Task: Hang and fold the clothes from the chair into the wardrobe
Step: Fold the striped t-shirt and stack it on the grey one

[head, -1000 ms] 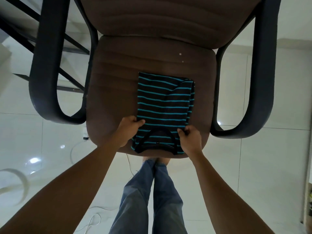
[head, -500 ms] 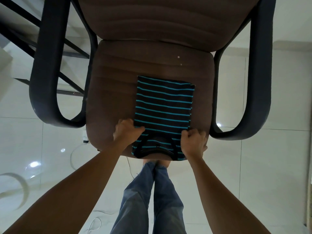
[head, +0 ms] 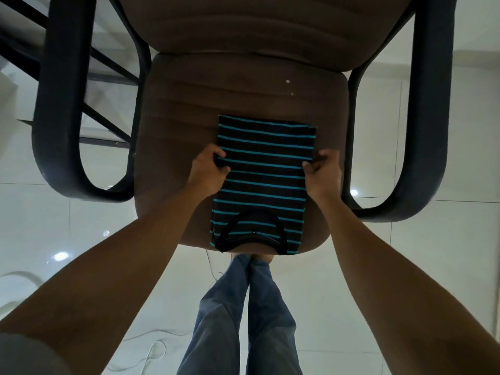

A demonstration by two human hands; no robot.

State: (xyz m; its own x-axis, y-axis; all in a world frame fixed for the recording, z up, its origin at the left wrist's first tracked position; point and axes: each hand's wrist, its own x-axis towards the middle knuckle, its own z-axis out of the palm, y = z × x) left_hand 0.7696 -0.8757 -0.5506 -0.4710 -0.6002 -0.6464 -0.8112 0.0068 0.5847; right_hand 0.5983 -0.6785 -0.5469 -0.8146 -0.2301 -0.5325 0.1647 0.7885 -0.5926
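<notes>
A black shirt with thin turquoise stripes (head: 263,182) lies folded into a narrow rectangle on the brown seat of the chair (head: 176,131), its collar at the near edge. My left hand (head: 209,169) pinches the shirt's left edge about halfway up. My right hand (head: 323,171) pinches the right edge at the same height. Both sets of fingers are curled over the fabric. No wardrobe is in view.
The chair has two dark looped armrests, the left armrest (head: 59,104) and the right armrest (head: 430,117), and a padded backrest (head: 270,25) at the top. White glossy floor tiles (head: 54,239) surround it, with a thin white cable (head: 157,353) near my jeans-clad legs (head: 243,315).
Both hands have slid from the collar end up the shirt's sides to its middle. The shirt lies a little flatter and its collar is now uncovered.
</notes>
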